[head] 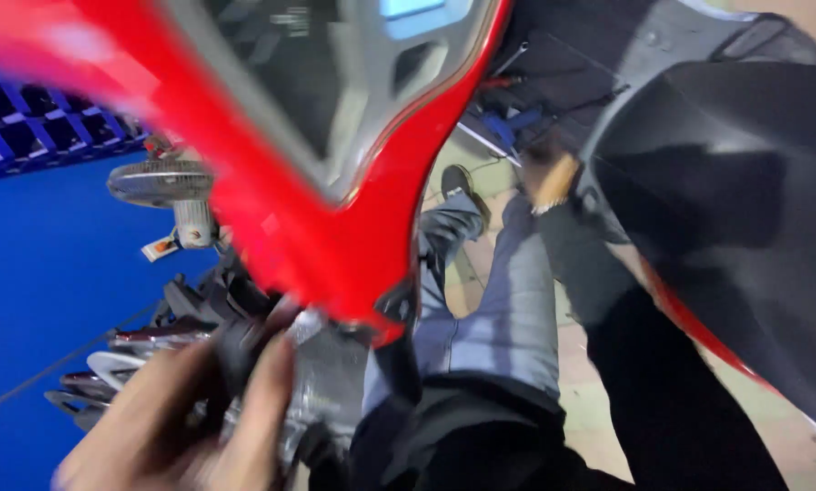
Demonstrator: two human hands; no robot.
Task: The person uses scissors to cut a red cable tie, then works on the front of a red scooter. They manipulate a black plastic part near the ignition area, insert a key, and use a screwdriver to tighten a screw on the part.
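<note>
White fan (162, 186) by blue wall (53, 264); blue crates (35, 127).

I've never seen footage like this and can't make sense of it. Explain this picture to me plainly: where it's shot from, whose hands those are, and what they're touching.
There is no machine here, only a person. The one picture comes from a camera worn on their head, looking down, and it is blurred by motion. The big red panel with a grey inset looks like scooter bodywork close to the camera. The left hand is at the dark and silvery parts below it; blur hides whether it grips anything. The right hand, arm in a black sleeve, reaches out to the dark bodywork on the right. The person's grey trouser legs stretch over a tiled floor. Behind stand a small fan and a blue wall.
</note>
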